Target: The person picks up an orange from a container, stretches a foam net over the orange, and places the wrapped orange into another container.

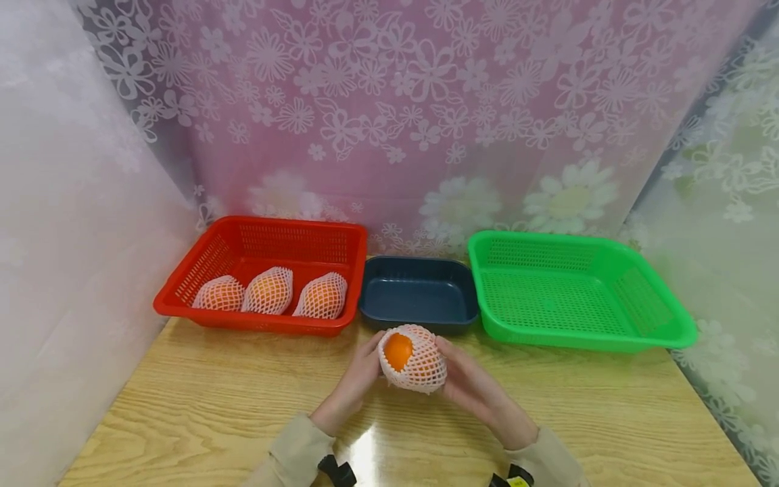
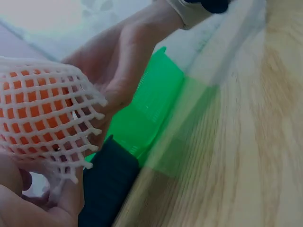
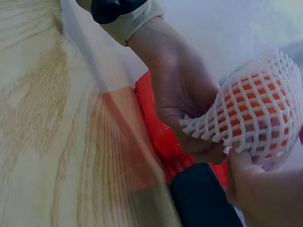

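Both hands hold an orange (image 1: 398, 352) in a white foam net sleeve (image 1: 426, 370) above the table, in front of the dark tray. Bare orange peel shows through the sleeve's open end in the head view. The left hand (image 1: 359, 379) grips the netting from the left, its curled fingers (image 2: 28, 208) at the loose edge in the left wrist view. From the other side, the right hand (image 1: 481, 392) pinches the net, its thumb (image 3: 241, 165) against the mesh in the right wrist view. Some fingertips are hidden behind the fruit.
A red basket (image 1: 258, 323) at the left holds three netted oranges (image 1: 268, 292). Beside it stands a dark blue tray (image 1: 420, 297), then a green basket (image 1: 584, 338) at the right. All rest along the back of the wooden table (image 1: 213, 406), before a flowered curtain (image 1: 426, 101).
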`<state>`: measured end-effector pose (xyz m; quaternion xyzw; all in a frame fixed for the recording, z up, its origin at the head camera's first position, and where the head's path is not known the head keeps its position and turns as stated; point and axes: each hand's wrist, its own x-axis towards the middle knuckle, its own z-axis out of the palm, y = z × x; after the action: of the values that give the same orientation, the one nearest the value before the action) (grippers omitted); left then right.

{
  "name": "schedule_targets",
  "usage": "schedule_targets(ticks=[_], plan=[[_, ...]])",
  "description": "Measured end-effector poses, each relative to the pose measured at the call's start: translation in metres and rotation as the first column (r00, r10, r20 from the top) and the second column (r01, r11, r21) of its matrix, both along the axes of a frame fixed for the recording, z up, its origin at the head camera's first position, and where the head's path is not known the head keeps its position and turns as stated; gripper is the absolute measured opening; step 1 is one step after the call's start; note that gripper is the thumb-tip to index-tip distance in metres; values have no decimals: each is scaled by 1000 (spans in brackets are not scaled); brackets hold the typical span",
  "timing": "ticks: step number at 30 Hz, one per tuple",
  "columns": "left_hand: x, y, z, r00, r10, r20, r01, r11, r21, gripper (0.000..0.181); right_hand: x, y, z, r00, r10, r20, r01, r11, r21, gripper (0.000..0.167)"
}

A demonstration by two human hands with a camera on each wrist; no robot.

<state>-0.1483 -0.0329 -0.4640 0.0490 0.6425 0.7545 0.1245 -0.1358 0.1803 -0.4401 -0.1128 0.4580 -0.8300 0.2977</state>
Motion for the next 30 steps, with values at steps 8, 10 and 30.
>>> schedule_targets(ticks=[8, 10, 30], plan=[[3, 4, 5, 973, -152, 174, 111, 968, 226, 80, 5, -4, 5, 978, -185, -97, 197, 971, 135, 27], [4, 6, 7, 969, -165, 182, 114, 958, 262, 78, 6, -6, 5, 975, -196, -108, 208, 971, 117, 24], [11, 4, 17, 951, -187, 247, 68, 904, 422, 71, 7, -11, 8, 861, -200, -467, 395, 841, 370, 62]])
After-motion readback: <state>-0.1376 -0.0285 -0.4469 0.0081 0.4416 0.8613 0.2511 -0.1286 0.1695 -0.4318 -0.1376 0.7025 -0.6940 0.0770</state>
